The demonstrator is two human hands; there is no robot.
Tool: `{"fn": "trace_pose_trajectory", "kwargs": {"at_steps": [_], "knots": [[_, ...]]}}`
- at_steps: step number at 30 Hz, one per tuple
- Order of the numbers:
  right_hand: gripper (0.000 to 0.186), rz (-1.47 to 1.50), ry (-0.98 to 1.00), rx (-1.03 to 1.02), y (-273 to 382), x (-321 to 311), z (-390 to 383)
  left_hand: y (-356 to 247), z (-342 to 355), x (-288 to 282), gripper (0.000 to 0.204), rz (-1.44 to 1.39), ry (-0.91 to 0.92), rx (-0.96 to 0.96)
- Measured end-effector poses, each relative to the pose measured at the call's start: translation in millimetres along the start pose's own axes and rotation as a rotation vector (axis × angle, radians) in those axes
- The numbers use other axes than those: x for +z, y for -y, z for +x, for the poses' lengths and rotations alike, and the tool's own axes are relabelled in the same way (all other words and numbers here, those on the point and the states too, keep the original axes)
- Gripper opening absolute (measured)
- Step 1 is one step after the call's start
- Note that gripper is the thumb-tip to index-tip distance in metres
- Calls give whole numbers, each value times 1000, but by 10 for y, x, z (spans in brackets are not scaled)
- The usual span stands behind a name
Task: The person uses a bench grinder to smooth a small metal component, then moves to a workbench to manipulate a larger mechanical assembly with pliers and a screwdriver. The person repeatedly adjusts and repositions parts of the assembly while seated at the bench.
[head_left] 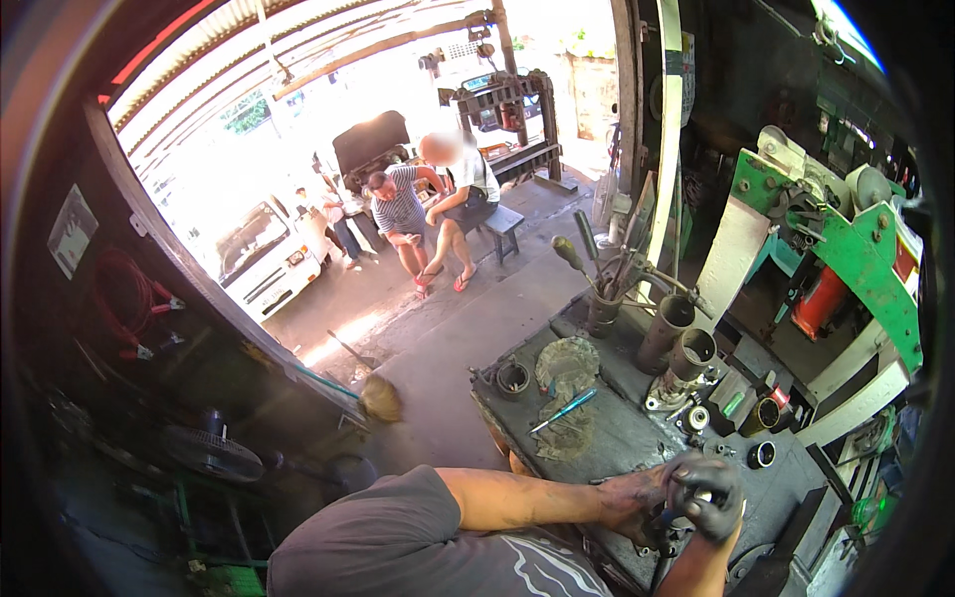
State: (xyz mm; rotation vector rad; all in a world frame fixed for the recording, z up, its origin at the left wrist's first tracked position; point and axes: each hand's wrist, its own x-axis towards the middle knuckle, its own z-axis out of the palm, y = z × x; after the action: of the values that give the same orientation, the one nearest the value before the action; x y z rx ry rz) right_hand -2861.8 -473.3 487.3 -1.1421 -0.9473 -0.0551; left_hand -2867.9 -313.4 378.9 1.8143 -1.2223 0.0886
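Observation:
My left arm reaches across from the left, and my left hand (635,497) is closed at the right part of the dark workbench (642,433). Right against it is my right hand (711,493), dark and either gloved or greasy, its fingers curled around a small piece with a shiny metal end (702,496). The two hands overlap, so most of what they hold is hidden and its kind cannot be told. Left of them on the bench, a slim teal tool (564,410) lies on a dirty rag (569,438). A small metal part with a round opening (695,418) sits just beyond my hands.
Upright metal cylinders (665,328) and a can of tools (602,313) stand on the bench's far side. A small cup (512,377) sits at its left corner. A green metal frame (875,259) rises at right. Beyond a broom (380,398), two people sit near a low stool (503,221).

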Motion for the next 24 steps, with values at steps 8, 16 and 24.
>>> {"fn": "trace_pose_trajectory", "kwargs": {"at_steps": [8,16,24], "knots": [[47,-311,-772,164,111,526,-403,107,-80,149,125,93,19,-71],[49,-266,30,144,88,-63,-65,52,-10,41,122,-61,76,-66],[48,-253,-674,149,-3,455,-549,102,-91,121,126,-13,96,-122]]}}
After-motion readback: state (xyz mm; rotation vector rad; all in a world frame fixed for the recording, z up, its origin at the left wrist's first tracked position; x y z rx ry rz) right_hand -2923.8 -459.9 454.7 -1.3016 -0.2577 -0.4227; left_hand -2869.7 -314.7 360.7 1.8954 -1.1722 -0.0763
